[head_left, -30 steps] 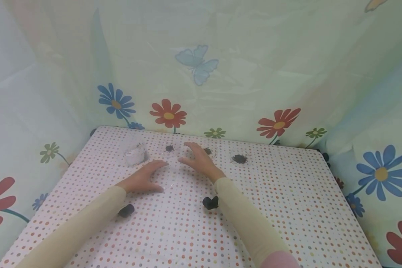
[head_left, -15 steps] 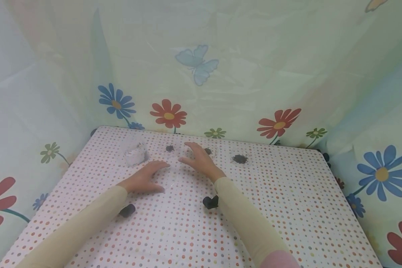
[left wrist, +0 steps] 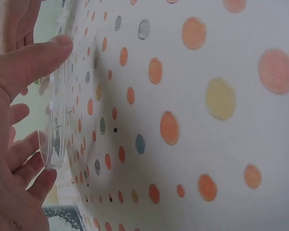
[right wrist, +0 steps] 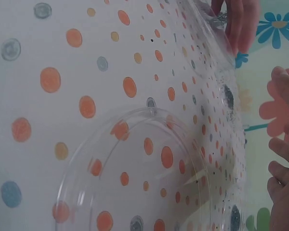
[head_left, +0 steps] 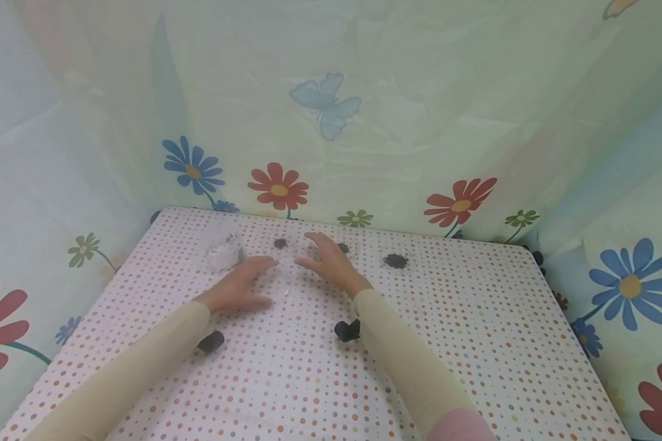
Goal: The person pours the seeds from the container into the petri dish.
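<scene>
My left hand [head_left: 239, 285] holds a shallow clear round dish [left wrist: 56, 120] by its edges, thumb on one side and fingers on the other, tilted close over the table. The same dish [right wrist: 213, 36] shows at the top of the right wrist view. Bent loosely, the fingers of my right hand [head_left: 333, 263] have nothing between them. Another clear round dish [right wrist: 135, 168] lies below that hand. Just past my left hand stands a clear container [head_left: 224, 252] of white material with dark flecks.
At the back are small dark heaps of flecks, one [head_left: 280, 244] between the hands, another [head_left: 343, 248] behind my right hand and the largest [head_left: 396, 261] to its right. Stray specks dot the spotted table [head_left: 463, 343]. A flowered curtain [head_left: 397, 122] surrounds it.
My left hand has shifted slightly forward with the clear dish. The right hand has stayed in nearly the same spot.
</scene>
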Tool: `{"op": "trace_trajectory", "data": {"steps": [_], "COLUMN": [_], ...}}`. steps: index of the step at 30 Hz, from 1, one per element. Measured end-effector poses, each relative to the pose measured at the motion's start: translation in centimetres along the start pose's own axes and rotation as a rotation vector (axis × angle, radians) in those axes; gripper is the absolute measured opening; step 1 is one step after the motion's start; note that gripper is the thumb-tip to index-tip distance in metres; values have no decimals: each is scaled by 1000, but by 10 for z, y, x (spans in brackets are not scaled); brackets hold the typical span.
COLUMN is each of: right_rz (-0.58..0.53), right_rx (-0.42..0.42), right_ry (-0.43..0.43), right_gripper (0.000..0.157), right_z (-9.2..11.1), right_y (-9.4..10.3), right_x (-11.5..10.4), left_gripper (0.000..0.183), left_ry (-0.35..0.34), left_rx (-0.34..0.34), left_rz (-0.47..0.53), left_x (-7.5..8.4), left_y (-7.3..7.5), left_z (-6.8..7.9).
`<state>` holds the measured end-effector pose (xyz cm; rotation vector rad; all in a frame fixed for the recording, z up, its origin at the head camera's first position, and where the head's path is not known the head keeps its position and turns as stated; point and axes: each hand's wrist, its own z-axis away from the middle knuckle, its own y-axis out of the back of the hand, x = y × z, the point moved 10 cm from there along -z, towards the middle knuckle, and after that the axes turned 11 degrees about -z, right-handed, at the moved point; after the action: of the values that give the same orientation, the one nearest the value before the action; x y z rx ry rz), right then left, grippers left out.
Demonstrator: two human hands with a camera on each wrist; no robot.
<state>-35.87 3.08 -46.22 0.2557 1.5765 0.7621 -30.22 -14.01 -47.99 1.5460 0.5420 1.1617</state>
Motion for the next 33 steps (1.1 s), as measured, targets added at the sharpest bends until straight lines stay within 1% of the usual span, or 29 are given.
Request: {"op": "trace_trajectory", "data": {"steps": [9,12,17,23,33], "right_rz": [14,5,-8,-3,49], "right_rx": [3,1,-4,-4,-12], "right_ry": [16,20,21,21,48], "right_gripper": [72,71,71,70,57], "right_z": [-2,-1,0,0,-4], "right_y": [1,2,2,2,-2], "right_x": [-2,-3,-3,-3,-3], "left_gripper": [84,82,82,80,74], "left_ry": [18,16,22,59,93], "left_rx": [74,90,104,110,105], "left_rz": [-57,-56,-32,-43,-69], "left_x": [3,4,3,0,0], "left_y": [12,15,16,17,15], "left_z": [-6,-7,-9,-13,-19]}}
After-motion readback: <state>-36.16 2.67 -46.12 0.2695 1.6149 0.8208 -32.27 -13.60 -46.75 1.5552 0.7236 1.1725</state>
